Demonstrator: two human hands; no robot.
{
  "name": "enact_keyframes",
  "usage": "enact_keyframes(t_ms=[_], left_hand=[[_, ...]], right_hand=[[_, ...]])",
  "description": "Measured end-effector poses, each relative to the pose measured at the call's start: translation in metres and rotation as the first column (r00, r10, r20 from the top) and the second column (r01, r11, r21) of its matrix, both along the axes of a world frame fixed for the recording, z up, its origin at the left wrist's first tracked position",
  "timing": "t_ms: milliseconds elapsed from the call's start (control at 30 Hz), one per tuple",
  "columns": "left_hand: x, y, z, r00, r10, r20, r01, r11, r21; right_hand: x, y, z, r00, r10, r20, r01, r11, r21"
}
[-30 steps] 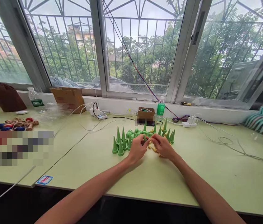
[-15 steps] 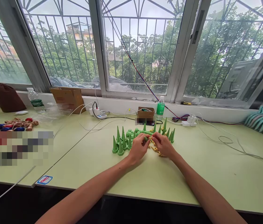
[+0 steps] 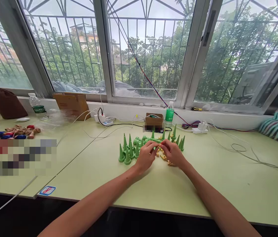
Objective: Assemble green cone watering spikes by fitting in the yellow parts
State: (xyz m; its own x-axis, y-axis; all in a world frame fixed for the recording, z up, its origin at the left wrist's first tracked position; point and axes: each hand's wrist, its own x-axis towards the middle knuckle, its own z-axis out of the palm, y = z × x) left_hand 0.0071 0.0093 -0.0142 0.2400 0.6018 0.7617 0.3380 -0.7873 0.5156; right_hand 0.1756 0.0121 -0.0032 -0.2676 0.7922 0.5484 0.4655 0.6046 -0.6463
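My left hand (image 3: 146, 156) and my right hand (image 3: 172, 152) meet fingertip to fingertip over the green table (image 3: 153, 187). Both are curled in a pinch around a small green cone piece (image 3: 155, 147) held between them. Small yellow pieces (image 3: 164, 158) lie on the table under and between my hands. Several upright green cones (image 3: 127, 152) stand just left of my left hand. More cones (image 3: 178, 141) stand behind my right hand, and a heap of lying green parts (image 3: 144, 140) sits behind both.
A small cardboard box (image 3: 154, 121) and a green-labelled bottle (image 3: 169, 115) stand by the window sill. Power strips (image 3: 104, 120) and white cables (image 3: 242, 149) trail across the back. A larger cardboard box (image 3: 72, 104), a bottle (image 3: 36, 106) and colourful wooden toys (image 3: 17, 131) lie at left.
My hands stay together at the same spot; the fingers have shifted slightly around the small green piece. Nothing else has moved.
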Motion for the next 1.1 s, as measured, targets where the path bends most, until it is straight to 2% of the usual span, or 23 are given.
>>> enact_keyframes(t_ms=[567,1100], left_hand=[[-0.0016,-0.0027,0.0024,1.000,-0.014,0.008,0.014,1.000,-0.023],[-0.0057,-0.0027,0.0034,0.997,-0.015,-0.073,0.018,0.999,0.036]], right_hand=[[0.0000,-0.0009,0.0004,1.000,0.007,0.004,-0.007,1.000,0.000],[0.0008,-0.0031,0.0011,0.999,0.033,0.007,-0.033,0.999,-0.024]])
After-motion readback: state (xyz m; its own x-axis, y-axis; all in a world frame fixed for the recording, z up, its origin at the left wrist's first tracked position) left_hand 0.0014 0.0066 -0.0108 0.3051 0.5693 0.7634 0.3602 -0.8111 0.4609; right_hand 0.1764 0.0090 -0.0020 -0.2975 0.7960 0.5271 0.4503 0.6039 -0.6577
